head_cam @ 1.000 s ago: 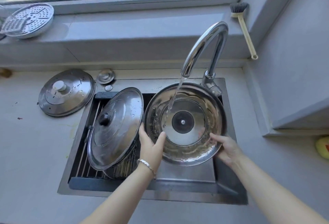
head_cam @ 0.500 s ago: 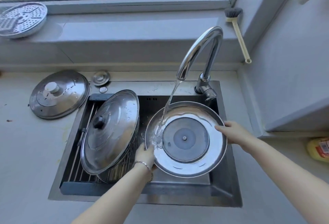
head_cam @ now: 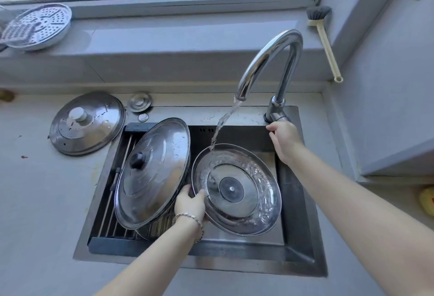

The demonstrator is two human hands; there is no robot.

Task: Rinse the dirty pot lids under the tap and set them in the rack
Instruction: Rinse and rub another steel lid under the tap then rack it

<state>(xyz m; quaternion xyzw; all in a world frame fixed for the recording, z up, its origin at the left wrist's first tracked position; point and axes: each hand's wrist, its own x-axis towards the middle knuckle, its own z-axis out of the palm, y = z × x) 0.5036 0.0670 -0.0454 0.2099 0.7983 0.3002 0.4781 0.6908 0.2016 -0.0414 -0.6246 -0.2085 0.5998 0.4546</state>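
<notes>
Left hand (head_cam: 190, 204), fingers clamped on lid (head_cam: 237, 190) under tap (head_cam: 270, 60); right hand (head_cam: 285, 140) at tap lever (head_cam: 278, 117), grip unclear; big lid (head_cam: 152, 173) in rack (head_cam: 110, 213); third lid (head_cam: 87, 123) unrinsed, table (head_cam: 47, 201) far edge.

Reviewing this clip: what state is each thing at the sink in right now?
Chrome curved tap: running.
Round steel lid under the stream: underside up, tilted, wet.
Left hand: grips that lid's rim.
Right hand: at the tap's lever, grip unclear.
Large steel lid with black knob: leaning in the rack, wet.
Steel lid with white knob: flat on the counter, knob up.
</notes>
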